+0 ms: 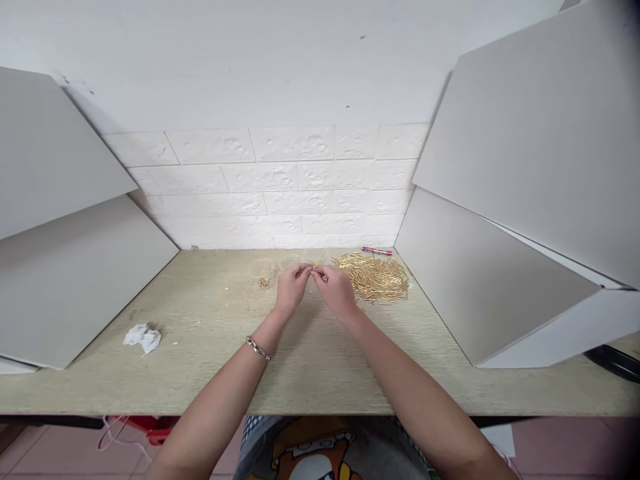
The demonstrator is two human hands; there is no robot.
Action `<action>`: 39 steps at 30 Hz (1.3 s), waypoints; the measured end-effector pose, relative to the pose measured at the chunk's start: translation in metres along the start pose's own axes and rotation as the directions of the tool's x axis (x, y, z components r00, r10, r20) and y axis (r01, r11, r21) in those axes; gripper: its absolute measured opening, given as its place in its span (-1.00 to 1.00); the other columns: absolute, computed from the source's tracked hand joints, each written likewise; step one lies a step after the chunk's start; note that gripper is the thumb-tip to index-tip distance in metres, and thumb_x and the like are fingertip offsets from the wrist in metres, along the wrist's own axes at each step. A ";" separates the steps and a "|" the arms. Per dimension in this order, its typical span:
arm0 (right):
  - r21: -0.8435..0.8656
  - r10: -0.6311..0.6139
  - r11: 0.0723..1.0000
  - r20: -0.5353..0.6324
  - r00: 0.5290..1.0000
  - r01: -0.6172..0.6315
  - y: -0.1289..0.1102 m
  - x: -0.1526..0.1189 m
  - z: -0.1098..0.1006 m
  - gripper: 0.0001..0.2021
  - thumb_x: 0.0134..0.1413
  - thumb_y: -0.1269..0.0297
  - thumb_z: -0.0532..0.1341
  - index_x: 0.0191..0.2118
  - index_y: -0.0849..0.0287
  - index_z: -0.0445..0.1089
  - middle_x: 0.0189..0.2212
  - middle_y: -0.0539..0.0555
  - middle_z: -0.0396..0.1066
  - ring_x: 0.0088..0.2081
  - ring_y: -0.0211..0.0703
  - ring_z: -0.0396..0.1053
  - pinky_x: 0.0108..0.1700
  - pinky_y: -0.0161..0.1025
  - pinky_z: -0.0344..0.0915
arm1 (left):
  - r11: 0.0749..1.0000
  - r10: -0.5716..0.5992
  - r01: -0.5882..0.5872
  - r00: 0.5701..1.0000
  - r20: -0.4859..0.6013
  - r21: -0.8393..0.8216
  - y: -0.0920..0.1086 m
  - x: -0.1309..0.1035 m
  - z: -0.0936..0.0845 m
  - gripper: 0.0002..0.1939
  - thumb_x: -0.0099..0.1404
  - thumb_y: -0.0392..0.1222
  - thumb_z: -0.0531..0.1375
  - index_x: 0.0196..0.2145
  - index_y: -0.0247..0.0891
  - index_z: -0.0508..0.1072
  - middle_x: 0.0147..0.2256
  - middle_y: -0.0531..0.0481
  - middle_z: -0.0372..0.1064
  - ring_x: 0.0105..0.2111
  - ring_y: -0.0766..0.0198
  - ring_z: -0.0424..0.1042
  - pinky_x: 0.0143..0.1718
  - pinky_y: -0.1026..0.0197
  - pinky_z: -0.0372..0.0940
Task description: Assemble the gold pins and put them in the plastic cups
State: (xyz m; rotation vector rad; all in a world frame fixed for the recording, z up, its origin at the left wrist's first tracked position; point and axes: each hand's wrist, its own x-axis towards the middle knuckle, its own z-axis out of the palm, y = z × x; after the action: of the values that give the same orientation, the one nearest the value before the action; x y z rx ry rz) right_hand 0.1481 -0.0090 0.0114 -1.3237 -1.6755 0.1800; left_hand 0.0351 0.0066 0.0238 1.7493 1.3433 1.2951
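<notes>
Left hand (293,287) and right hand (334,287), two grips pinched together near one golden pile (377,277).

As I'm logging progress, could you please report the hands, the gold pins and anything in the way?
Left hand, right hand: fingertips together, contents unclear. Gold pins heaped beside right hand. Red tube behind them, not blocking.

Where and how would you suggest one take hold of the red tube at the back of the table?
I'd grip the red tube at its middle from above, fingers on its near and far sides: it is slim and lies flat, running roughly left to right. The gold pins lie just in front, so a low approach might disturb them.
</notes>
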 end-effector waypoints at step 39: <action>0.037 -0.030 0.999 -0.007 1.000 0.031 0.001 -0.001 0.001 -0.81 0.06 0.29 0.07 -0.32 0.15 0.44 -0.36 0.06 0.44 -0.30 -0.21 0.35 -0.20 -0.27 0.23 | 0.879 -0.160 0.185 0.983 0.094 -0.439 -0.005 0.001 0.005 -0.82 0.02 -0.13 0.17 -0.49 -0.33 0.42 -0.47 0.01 0.36 -0.39 0.35 0.31 -0.26 0.27 0.20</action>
State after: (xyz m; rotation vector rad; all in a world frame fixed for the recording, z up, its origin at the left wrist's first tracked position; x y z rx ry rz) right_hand 0.1484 -0.0086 0.0101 -1.2690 -1.6782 0.1881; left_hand 0.0382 0.0096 0.0179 1.3077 1.0385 1.3172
